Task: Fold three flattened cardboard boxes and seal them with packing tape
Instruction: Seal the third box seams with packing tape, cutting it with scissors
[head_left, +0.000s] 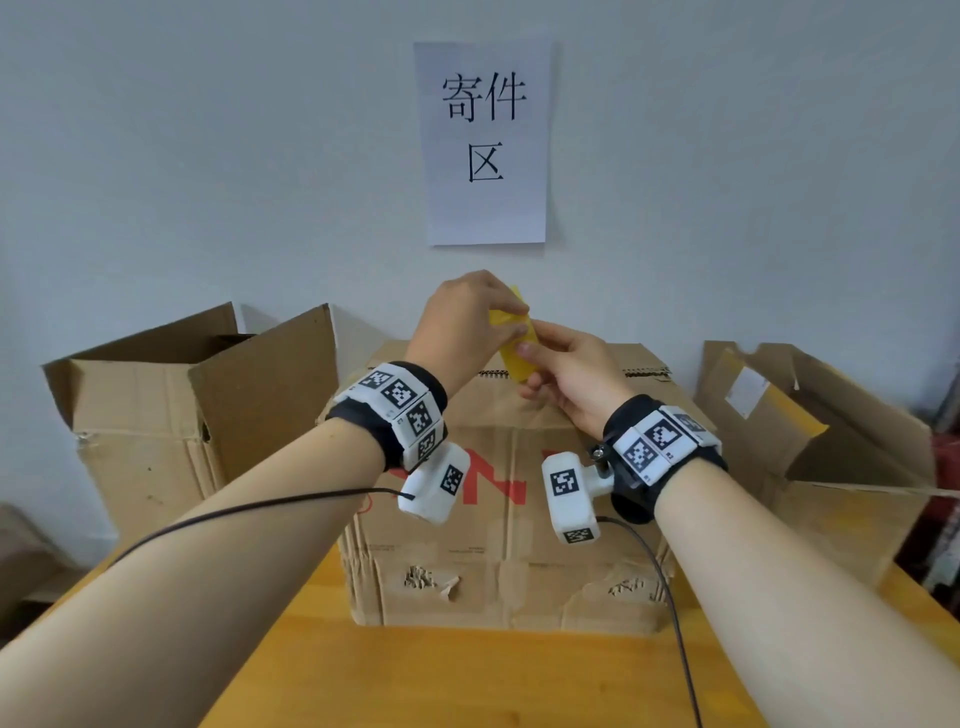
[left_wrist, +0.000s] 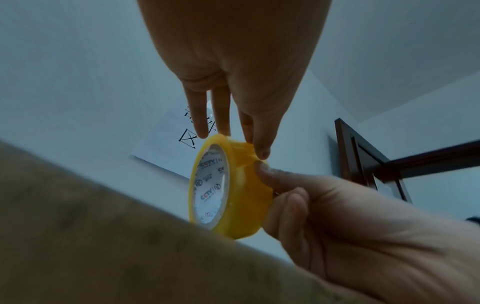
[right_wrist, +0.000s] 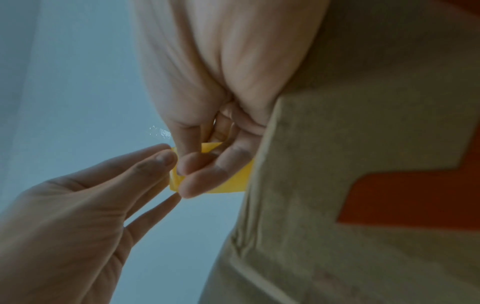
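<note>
Hovering above the top of the middle cardboard box (head_left: 511, 499), a yellow roll of packing tape (left_wrist: 233, 191) is held upright between both hands, clear of the cardboard. The right hand (head_left: 569, 376) grips the roll from below and from its right side: in the left wrist view its thumb (left_wrist: 270, 174) presses on the roll's outer band while the curled fingers wrap behind it. The left hand (head_left: 465, 325) comes down on the roll from above, fingertips (left_wrist: 261, 148) touching the top of the band, index finger and thumb close together there as if pinching at the tape's surface; whether they hold a loose end cannot be told. From the head view only a slice of the yellow roll shows between the two hands.

That middle box stands closed near the tabletop's (head_left: 467, 675) far edge, against the wall, its front face bearing red print and torn patches near the bottom. An open box (head_left: 156, 431) with raised flaps stands toward the far left corner, and another open box (head_left: 831, 457) stands tilted at the far right. A white paper sign (head_left: 485, 143) with black characters hangs on the wall above the hands. Black cables (head_left: 670, 597) run from both wrist units back toward the near edge.
</note>
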